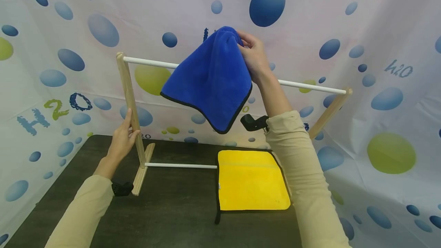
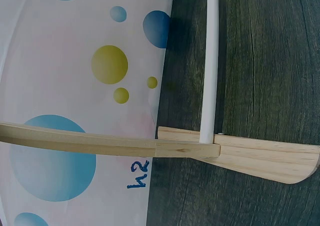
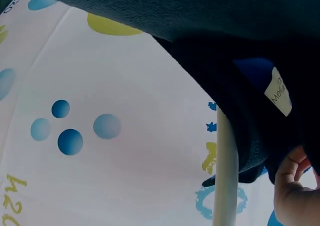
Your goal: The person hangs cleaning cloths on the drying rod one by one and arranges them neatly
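Steadying is likely why the left post (image 1: 129,87) is held in its lower half by the left hand (image 1: 121,141), thumb and fingers set narrowly about the wood. It is carried by a left foot (image 1: 140,179), laid flat on the counter (image 1: 172,209), presumably for balance. Both posts are joined by a white upper bar (image 1: 151,62); a lower bar (image 1: 180,165) is fixed near the left foot. Blue cloth (image 1: 213,83) is held up at the upper bar, part of which is hidden by it; whether they touch cannot be told. Its top is bunched and its corners are left hanging, since it is pinched only near the peak by the right hand (image 1: 255,54). A pale label (image 3: 279,94) is shown among its folds. Below, yellow cloth (image 1: 253,183) is laid across the lower bar, kept flat, it seems, by its own weight. Right post (image 1: 329,112) is partly hidden by the right sleeve (image 1: 306,175).
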`<state>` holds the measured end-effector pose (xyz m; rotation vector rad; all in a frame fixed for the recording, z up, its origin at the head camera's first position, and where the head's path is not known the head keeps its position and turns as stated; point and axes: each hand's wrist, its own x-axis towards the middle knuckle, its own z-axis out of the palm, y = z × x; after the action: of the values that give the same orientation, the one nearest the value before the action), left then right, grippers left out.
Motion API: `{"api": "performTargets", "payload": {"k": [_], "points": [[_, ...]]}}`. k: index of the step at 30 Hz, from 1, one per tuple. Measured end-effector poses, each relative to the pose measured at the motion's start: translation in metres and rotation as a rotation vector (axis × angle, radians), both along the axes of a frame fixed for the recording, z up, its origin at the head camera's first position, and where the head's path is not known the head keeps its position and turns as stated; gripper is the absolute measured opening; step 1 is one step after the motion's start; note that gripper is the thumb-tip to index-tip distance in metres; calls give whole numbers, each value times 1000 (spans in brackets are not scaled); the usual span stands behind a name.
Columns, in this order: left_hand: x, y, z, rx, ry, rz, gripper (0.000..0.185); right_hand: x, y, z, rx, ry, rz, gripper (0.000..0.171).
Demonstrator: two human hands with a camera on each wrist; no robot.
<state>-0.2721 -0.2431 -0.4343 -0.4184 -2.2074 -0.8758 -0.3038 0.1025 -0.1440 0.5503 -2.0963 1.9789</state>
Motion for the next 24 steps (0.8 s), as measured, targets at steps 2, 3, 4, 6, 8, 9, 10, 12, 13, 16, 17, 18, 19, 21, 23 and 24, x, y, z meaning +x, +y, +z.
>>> {"api": "performTargets", "payload": {"k": [2, 3, 4, 6, 8, 9, 10, 12, 13, 16, 17, 18, 19, 21, 23, 24], "points": [[0, 0, 0, -2, 4, 2, 92, 0, 2, 0, 18, -12, -5, 34], [0, 0, 0, -3, 6, 2, 92, 0, 4, 0, 28, -16, -9, 34], [0, 0, 0, -4, 7, 3, 92, 1, 5, 0, 34, -23, -12, 34], [-1, 0, 0, -2, 6, 1, 91, 1, 7, -1, 42, -32, -16, 34], [-1, 0, -1, 0, 6, 0, 91, 0, 9, -4, 46, -45, -26, 35], [-1, 0, -1, 2, 3, 0, 91, 0, 9, -5, 49, -52, -34, 36], [0, 0, -2, 4, -1, 1, 91, -1, 10, -6, 46, -57, -36, 36], [0, 0, -2, 6, -7, 2, 90, -2, 11, -10, 44, -61, -42, 36], [1, 0, -2, 7, -8, 3, 90, -3, 12, -12, 44, -60, -46, 36], [2, 0, -2, 14, -13, 2, 90, -5, 13, -15, 36, -67, -52, 35], [2, 1, -1, 15, -11, 3, 90, -6, 13, -16, 37, -69, -58, 35], [2, 1, -1, 15, -9, 4, 90, -6, 13, -17, 39, -73, -64, 34], [2, 2, -1, 18, -7, 4, 89, -7, 13, -17, 38, -80, -68, 34], [2, 2, 0, 22, -9, 7, 88, -8, 13, -18, 36, -86, -74, 34], [3, 3, 1, 26, -15, 11, 87, -8, 13, -19, 36, -86, -79, 34], [3, 4, 1, 30, -20, 14, 87, -9, 13, -19, 34, -85, -80, 34]]}}
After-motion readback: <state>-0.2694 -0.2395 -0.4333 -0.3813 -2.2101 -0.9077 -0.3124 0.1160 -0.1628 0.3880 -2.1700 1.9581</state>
